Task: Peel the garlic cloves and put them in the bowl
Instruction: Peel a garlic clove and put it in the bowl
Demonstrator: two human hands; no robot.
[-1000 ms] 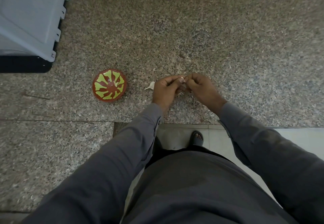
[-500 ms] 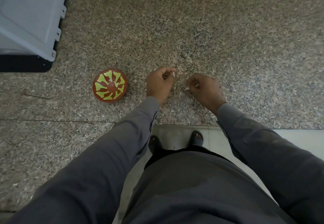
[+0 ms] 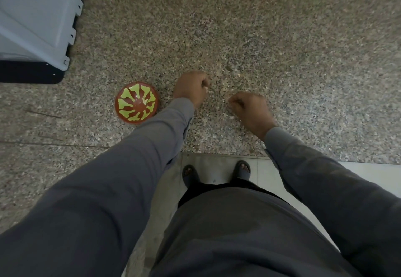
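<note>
A small red bowl (image 3: 137,101) with a yellow-green pattern stands on the speckled stone counter (image 3: 282,48); a pale bit lies inside it. Just right of the bowl, my left hand (image 3: 191,88) is curled, pinching a small white garlic clove (image 3: 206,88) at its fingertips. My right hand (image 3: 249,109) is lower and to the right, fingers curled, pinching a small pale scrap of garlic skin (image 3: 230,102). Another scrap of skin (image 3: 231,117) lies on the counter under that hand. The two hands are apart.
A grey plastic crate lid (image 3: 36,16) on a black base fills the far left corner. The counter's front edge (image 3: 217,154) runs below my hands, and my sandalled feet (image 3: 217,171) stand on the floor tiles beneath it. A wall runs along the back.
My hands, joined on the clove a second ago, have pulled apart. The left hand has moved up and left toward the bowl; the right has dropped slightly toward the counter.
</note>
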